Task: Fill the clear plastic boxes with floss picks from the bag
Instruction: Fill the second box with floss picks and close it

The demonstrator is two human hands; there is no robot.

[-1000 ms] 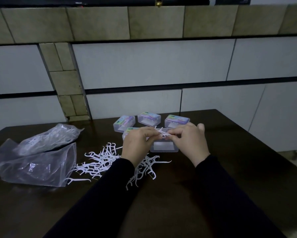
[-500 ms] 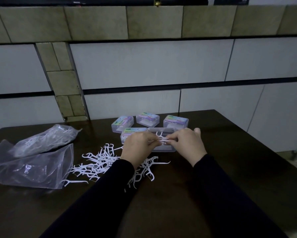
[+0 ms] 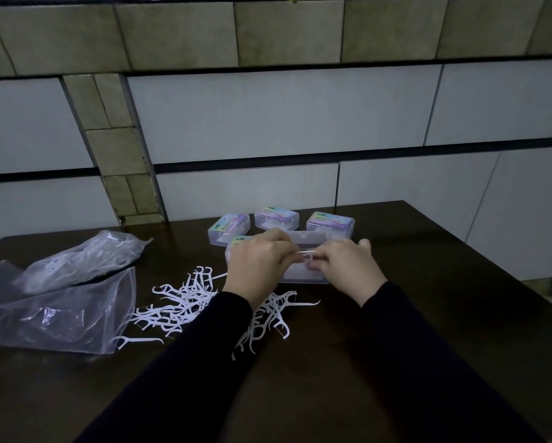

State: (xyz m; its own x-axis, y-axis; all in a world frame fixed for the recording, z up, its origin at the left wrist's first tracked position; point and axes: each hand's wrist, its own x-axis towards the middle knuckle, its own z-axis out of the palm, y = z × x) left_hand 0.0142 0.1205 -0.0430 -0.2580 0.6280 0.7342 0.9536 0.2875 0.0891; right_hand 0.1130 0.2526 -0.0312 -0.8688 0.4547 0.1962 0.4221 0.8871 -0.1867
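An open clear plastic box (image 3: 303,276) lies on the dark table, its lid (image 3: 303,237) raised behind. Just above it my left hand (image 3: 258,266) and my right hand (image 3: 348,266) together pinch a white floss pick (image 3: 306,252). A heap of loose white floss picks (image 3: 185,298) is spread on the table under my left forearm. Three shut boxes with coloured labels (image 3: 276,218) stand in a row behind, and a fourth (image 3: 238,242) peeks out beside my left hand. A clear bag (image 3: 60,311) lies flat at the left.
A second clear bag (image 3: 79,260) with floss picks inside lies behind the flat one. The dark table (image 3: 428,314) ends at its right edge near a tiled wall (image 3: 268,123).
Both hands stay over the open box, still pinching a floss pick between them. The view has dipped a little; nothing else has moved.
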